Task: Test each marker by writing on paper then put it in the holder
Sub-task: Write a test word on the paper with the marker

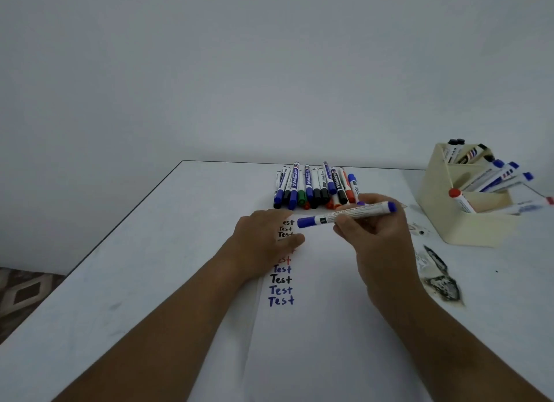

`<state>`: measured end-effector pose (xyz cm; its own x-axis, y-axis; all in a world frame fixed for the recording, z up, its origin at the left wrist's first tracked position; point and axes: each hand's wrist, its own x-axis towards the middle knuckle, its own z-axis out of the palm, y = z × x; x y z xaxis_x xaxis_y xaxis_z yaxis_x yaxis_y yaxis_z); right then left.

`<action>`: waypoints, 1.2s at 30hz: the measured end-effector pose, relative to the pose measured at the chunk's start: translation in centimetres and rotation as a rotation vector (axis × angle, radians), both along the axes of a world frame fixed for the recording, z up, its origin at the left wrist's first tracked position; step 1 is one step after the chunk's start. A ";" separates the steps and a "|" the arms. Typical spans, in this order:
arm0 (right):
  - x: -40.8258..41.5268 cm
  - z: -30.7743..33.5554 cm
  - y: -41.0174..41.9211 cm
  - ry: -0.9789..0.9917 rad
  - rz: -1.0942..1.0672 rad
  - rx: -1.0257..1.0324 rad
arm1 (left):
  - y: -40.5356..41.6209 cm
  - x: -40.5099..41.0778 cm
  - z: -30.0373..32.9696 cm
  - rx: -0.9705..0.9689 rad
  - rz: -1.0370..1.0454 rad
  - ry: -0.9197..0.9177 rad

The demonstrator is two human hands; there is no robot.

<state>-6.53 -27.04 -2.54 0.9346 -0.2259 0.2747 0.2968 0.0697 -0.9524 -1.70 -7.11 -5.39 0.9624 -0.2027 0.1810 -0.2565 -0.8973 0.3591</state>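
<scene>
1. Blue-capped white marker (347, 215) at frame centre, lying nearly level above the white paper sheet (323, 326), cap on, pointing left.
2. Right hand (380, 237) pinches its barrel with curled fingers.
3. Left hand (263, 237) lies flat, fingers straight, pressing the paper over the "Test" column (281, 284).
4. Row of loose capped markers (314, 187) just above centre.
5. Beige plastic holder (458, 204) with markers, right edge.
6. White table (120, 252) underneath.

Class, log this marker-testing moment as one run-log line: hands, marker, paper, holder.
right hand holds capped blue marker | left hand flat on paper | holder partly filled | untested pile beyond paper
</scene>
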 end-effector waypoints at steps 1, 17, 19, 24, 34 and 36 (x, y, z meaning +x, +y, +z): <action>-0.1 0.2 -0.1 -0.005 -0.019 0.025 | 0.0 0.2 -0.2 0.020 0.002 -0.012; 2.5 11.8 -10.9 -0.246 -0.307 -0.546 | 0.3 0.3 -0.7 0.056 0.018 -0.071; 3.4 13.5 -13.6 -0.251 -0.371 -0.624 | 0.2 0.3 -0.7 0.063 0.026 -0.083; 4.9 14.1 -17.8 -0.170 -0.458 -0.888 | -0.1 0.3 -0.7 0.072 0.027 -0.072; 8.0 9.1 -19.0 0.150 -0.367 -1.145 | -0.1 0.4 -0.7 0.073 0.038 -0.067; 8.4 8.4 -19.2 0.137 -0.367 -1.167 | -0.1 0.5 -0.7 0.072 0.036 -0.067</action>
<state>1.85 -46.28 5.83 0.9045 -0.1659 0.3928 0.0122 -0.9107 -0.4129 -1.24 -7.18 -6.09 0.9556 -0.1832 0.2309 -0.2450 -0.9291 0.2768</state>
